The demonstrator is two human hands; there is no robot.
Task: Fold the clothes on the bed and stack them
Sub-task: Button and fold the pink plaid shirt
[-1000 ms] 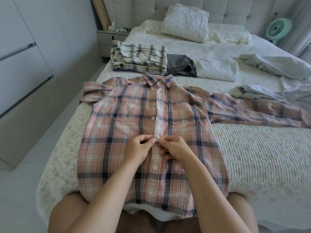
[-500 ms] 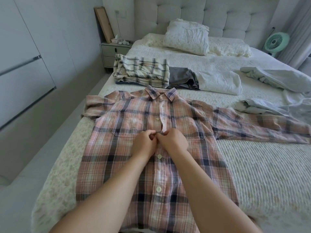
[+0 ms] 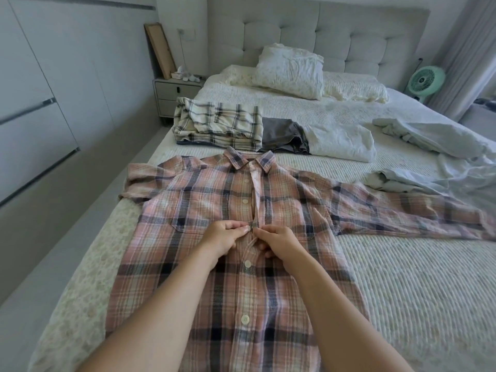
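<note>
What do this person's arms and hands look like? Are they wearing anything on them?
Both forearms are bare, with no sleeve in view. The left hand and right hand show no gloves, rings, watch or bracelet. Fingernails look short and unpainted.

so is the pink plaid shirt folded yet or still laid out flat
Spread flat, not folded: the pink plaid shirt lies front up on the bed, sleeves out, while the left hand and right hand pinch its placket.

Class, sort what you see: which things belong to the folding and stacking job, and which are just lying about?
Job:
pink plaid shirt, pinched by left hand and right hand
folded plaid garment
grey garment
white garment
pale blue clothes

Lying about:
pillow
fan
nightstand
</note>
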